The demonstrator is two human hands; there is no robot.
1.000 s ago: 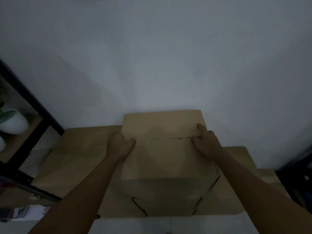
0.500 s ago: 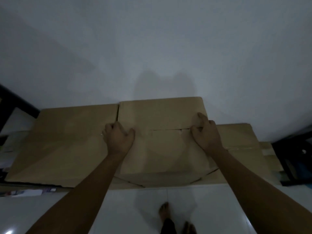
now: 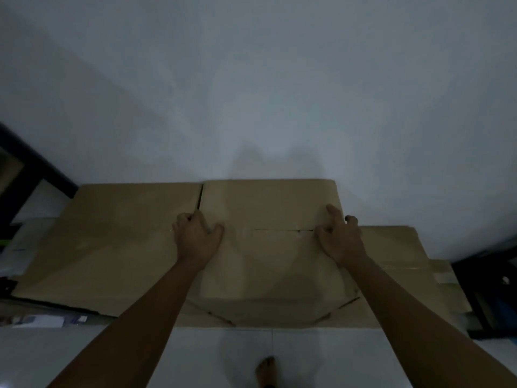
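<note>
**Desk:** What shows, from the left edge across?

**Photographer:** A black shelf frame (image 3: 30, 175), then a flattened cardboard sheet (image 3: 117, 233) leaning on the pale wall (image 3: 251, 93). Next comes the left hand (image 3: 195, 236), fingers curled round the left edge of the cardboard box (image 3: 268, 264), thumb laid on its front face.

**Desk:** And the box itself?

**Photographer:** It stands dead centre, straight ahead of the person, its foot on the white floor tiles (image 3: 218, 357) and its top against the wall. The long axis runs up and away from the body. A slit (image 3: 279, 229) crosses the face level with both hands.

**Desk:** The other side?

**Photographer:** The right hand (image 3: 340, 238) grips the right edge, thumb on the face and one finger pointing up along it. More flat cardboard (image 3: 397, 253) lies behind it, and a bare foot (image 3: 265, 371) shows below.

**Desk:** Which hand is nearer?

**Photographer:** Neither: they sit at matching height, one on each side, the box between them. Any lift or pull off the wall would likely need both arms working evenly, or the box will swing toward the sheet beside it.
</note>
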